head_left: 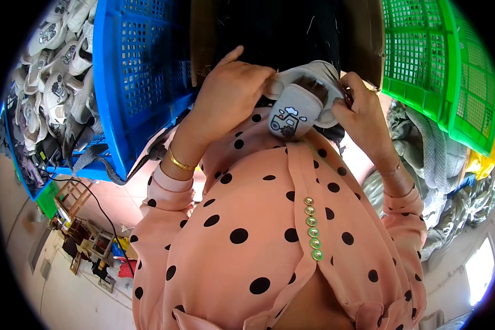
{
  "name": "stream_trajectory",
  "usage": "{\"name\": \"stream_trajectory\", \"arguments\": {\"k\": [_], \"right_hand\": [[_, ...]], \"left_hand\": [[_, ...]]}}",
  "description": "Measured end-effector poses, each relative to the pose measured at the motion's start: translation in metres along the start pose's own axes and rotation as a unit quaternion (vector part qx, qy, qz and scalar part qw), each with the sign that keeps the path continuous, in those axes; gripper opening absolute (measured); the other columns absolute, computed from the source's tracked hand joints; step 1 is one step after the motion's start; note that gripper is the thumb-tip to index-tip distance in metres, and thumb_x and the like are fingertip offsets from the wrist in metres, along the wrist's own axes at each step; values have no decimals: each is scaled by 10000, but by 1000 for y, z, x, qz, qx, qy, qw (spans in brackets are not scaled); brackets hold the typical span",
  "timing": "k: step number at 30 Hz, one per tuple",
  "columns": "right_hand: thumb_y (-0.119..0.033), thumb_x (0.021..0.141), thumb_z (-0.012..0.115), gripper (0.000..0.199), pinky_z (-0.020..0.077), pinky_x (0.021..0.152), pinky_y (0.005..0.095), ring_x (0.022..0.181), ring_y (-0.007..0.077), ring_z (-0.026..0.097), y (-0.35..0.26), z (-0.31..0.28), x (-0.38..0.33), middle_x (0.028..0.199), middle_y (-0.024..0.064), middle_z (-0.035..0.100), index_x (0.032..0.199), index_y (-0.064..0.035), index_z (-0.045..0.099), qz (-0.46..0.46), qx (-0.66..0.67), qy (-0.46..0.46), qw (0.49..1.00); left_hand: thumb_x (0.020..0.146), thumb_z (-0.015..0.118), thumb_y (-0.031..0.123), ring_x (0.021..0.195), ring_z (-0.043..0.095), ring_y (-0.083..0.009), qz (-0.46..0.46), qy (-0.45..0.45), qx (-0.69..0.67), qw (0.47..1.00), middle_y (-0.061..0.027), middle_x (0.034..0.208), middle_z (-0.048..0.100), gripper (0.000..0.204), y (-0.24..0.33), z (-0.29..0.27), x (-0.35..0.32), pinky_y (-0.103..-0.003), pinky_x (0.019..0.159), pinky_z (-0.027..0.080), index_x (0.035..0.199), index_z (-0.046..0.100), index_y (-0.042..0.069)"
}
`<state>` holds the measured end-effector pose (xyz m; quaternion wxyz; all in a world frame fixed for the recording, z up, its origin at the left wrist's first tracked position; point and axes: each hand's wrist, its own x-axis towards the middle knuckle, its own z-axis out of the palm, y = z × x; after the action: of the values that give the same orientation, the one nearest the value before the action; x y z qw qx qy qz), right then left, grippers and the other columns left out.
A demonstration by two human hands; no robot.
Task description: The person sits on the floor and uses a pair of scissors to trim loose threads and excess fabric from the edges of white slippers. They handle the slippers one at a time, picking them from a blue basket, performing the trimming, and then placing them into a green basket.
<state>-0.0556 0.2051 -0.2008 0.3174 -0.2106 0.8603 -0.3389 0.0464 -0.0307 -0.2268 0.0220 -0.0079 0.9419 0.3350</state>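
While pale wall (pixel 451 286) with one bright window (pixel 480 269) curves along lower right of frame, pink black-dotted shirt (pixel 214 253) fills centre. One blue crate (pixel 109 77), upper left; green crate (pixel 452 60), upper right; brown cardboard (pixel 368 33), top centre. Heaped pale shoes (pixel 56 91), far upper left, too overlapped to count. Upper centre: one left hand (pixel 234 93) pinching edge of one grey shoe (pixel 302 104), one finger raised; one right hand (pixel 366 115) gripping opposite edge. One cartoon-vehicle patch (pixel 285 124) on shoe. Six shiny buttons (pixel 313 232) down shirt.
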Motion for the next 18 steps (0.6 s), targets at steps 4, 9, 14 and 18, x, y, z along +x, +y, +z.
{"name": "stream_trajectory", "arguments": {"k": [4, 9, 14, 18], "right_hand": [[-51, 800, 563, 185, 496, 621, 336, 615, 279, 611, -5, -8, 2, 691, 196, 588, 959, 32, 518, 9, 35, 29, 999], [-38, 796, 566, 158, 493, 613, 330, 601, 261, 604, -12, -26, 9, 686, 193, 592, 936, 29, 535, -33, 14, 85, 996], [-33, 799, 562, 149, 487, 582, 333, 571, 269, 594, -22, -34, 13, 681, 184, 586, 939, 16, 545, -84, -19, 113, 990], [-31, 805, 552, 126, 478, 563, 337, 559, 262, 589, -31, -39, 17, 652, 175, 566, 921, 17, 544, -130, -16, 131, 983]], "left_hand": [[1014, 463, 55, 892, 714, -198, -81, 252, -293, 919, -100, 1068, 691, 226, -13, -13, 13, -229, 734, 543, 1188, 604, 32], [764, 780, 293, 1103, 589, -277, 76, 170, -21, 982, -49, 1088, 681, 385, 14, -39, 13, -419, 1021, 411, 1084, 685, 101], [733, 795, 243, 1020, 602, -188, 126, 132, 177, 967, -20, 979, 685, 309, 37, -29, 21, -468, 1070, 368, 1008, 711, 129], [801, 704, 155, 759, 584, -181, 146, 208, 103, 962, -17, 693, 618, 64, 12, -15, 33, -432, 1016, 416, 830, 681, 103]]}}
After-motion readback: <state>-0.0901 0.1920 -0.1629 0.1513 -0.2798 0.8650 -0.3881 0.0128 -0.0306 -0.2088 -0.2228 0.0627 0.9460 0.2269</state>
